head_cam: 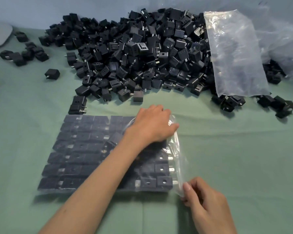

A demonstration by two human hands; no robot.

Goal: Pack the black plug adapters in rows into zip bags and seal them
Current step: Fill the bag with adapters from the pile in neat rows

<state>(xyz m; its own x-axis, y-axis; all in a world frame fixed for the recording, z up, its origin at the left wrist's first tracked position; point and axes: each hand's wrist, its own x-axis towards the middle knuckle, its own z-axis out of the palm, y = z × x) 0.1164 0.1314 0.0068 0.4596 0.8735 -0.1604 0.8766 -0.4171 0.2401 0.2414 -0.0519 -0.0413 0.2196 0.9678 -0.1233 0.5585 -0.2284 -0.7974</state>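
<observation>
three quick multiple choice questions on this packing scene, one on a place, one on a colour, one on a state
1. Where does the empty clear plastic bag lie?
A. on the pile of loose black plug adapters
B. in a cardboard box
C. on a shelf

2. What colour is the cloth on the table?
A. red
B. green
C. white

3. What is the right hand doing?
A. holding scissors
B. lying flat, open
C. pinching the filled clear zip bag at its near corner

Answers: 1 A, it rests on the pile's right side; 2 B, green shows around the bags; 3 C, its fingertips grip the plastic edge.
</observation>
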